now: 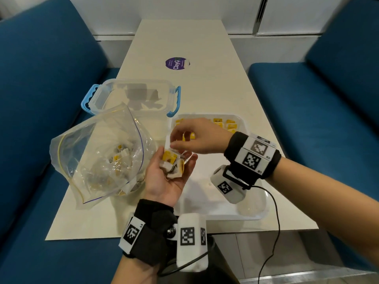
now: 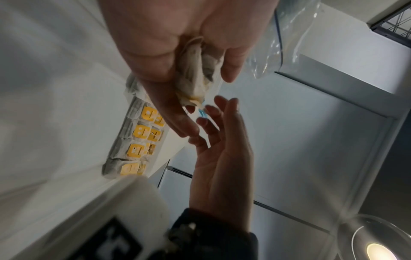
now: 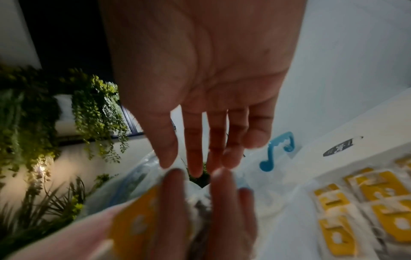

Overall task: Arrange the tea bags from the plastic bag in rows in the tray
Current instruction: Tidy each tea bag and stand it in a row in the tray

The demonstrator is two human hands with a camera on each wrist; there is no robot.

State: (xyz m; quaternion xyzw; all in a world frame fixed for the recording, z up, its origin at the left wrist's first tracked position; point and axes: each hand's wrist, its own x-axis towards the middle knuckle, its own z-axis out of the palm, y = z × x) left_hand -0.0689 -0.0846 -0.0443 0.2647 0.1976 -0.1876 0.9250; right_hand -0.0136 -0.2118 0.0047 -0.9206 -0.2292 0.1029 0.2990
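ITEM 1 — left hand: lower centre of head view, palm up, fingers cupped. Grip holds a small heap of tea bags, yellow tags and white sachets jumbled. Prob. serves as a holding dish so the other hand can draw singles w/o going back to the bag each time.

ITEM 2 — right hand: centre of frame, just above the heap, over the tray's near-left part. Fingers extended and a little spread, tips angled down toward the heap; grip wide, nothing in it as far as the right wrist view shows. Judged step: reaching to pick one bag from the palm.

ITEM 3 — tray: white, lower right of centre on the table. Laid tea bags sit in rows along its far edge, tags up; left wrist view shows them side by side, touching. Near part of tray looks unfilled, so task approx. early-to-mid.

ITEM 4 — plastic bag: clear zip type, left of centre, mouth open toward the hands for easy reach. More bags inside; count unclear.

ITEM 5 — clear container w/ blue handles: upper left of centre, beyond the bag. Role unclear.

ITEM 6 — purple round sticker: far centre of table.

Risk (judgement): strings and tags in the heap may tangle, so one pull could lift several.
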